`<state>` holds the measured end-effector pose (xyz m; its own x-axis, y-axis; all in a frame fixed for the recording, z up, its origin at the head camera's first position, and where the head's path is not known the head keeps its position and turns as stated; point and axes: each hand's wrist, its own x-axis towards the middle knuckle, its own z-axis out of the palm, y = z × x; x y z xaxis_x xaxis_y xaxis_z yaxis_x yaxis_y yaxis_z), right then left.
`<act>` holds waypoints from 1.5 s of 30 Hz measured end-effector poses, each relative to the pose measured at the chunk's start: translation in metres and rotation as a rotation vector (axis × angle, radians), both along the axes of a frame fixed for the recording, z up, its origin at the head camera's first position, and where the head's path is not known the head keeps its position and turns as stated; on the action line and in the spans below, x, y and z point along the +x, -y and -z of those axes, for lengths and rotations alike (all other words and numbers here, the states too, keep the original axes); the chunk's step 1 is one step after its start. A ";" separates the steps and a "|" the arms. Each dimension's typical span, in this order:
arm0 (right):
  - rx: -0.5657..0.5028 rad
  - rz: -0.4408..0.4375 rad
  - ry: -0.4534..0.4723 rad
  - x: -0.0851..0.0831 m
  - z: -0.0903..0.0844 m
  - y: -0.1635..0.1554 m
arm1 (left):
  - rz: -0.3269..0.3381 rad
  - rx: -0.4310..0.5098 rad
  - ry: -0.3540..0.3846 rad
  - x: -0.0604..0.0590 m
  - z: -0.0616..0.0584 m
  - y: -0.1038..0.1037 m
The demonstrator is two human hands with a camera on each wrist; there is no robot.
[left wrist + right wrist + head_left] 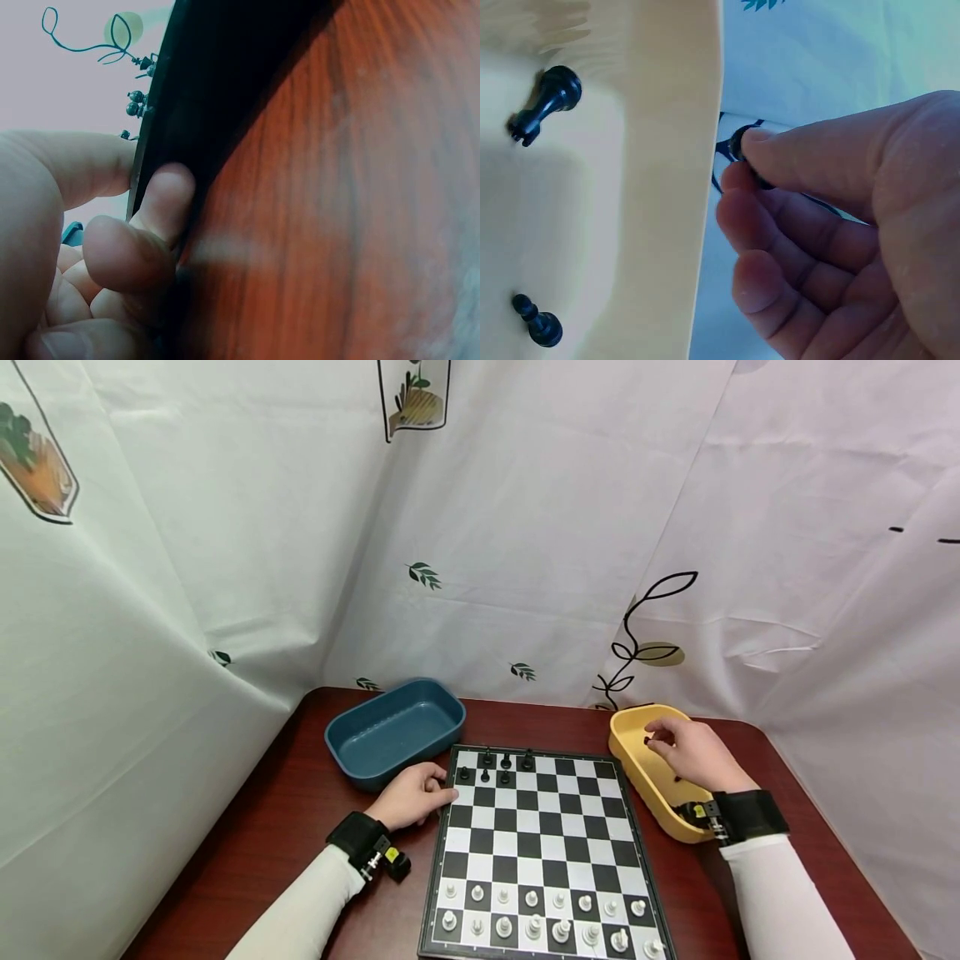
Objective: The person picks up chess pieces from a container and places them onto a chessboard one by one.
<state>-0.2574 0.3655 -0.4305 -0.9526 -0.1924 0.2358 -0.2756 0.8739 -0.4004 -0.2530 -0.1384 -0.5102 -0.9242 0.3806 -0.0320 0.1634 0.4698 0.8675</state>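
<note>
Above the yellow tray [624, 752], my right hand [697, 756] pinches a small black chess piece [737, 142] between thumb and fingertips, which cover most of it. Two more black chess pieces lie on the tray floor in the right wrist view: a rook [551, 97] and a pawn [538, 321]. My left hand [411, 795] holds the left edge of the chessboard [540, 822] near its far corner, one digit over the top and another against the side. Several black pieces [506, 762] stand in that far left corner; white pieces [534, 927] fill the two near rows.
A blue tray [397, 727] sits behind my left hand, close to the board's far left corner. The brown table [517, 717] meets a white patterned cloth [525, 568] at the back and sides.
</note>
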 end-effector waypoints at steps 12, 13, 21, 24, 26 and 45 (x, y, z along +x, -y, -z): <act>0.051 -0.025 -0.180 0.009 -0.019 0.018 | -0.004 -0.015 -0.011 0.000 -0.002 0.001; 0.051 -0.028 -0.186 0.010 -0.020 0.021 | -0.004 -0.016 -0.011 0.001 -0.002 0.001; 0.075 -0.096 -0.220 0.007 -0.025 0.048 | -0.003 -0.013 -0.014 0.000 0.000 0.001; 0.116 -0.133 -0.250 0.005 -0.025 0.059 | -0.005 -0.011 -0.011 -0.001 0.000 0.001; 0.119 -0.149 -0.238 0.006 -0.025 0.068 | -0.005 -0.010 -0.009 -0.001 0.000 0.001; 0.149 -0.390 -0.078 -0.004 -0.008 0.147 | 0.000 -0.004 -0.011 0.000 0.002 0.001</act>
<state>-0.2617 0.2188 -0.4229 -0.7819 -0.5725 0.2465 -0.6218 0.7447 -0.2426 -0.2528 -0.1394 -0.5122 -0.9245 0.3804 -0.0232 0.1731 0.4735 0.8636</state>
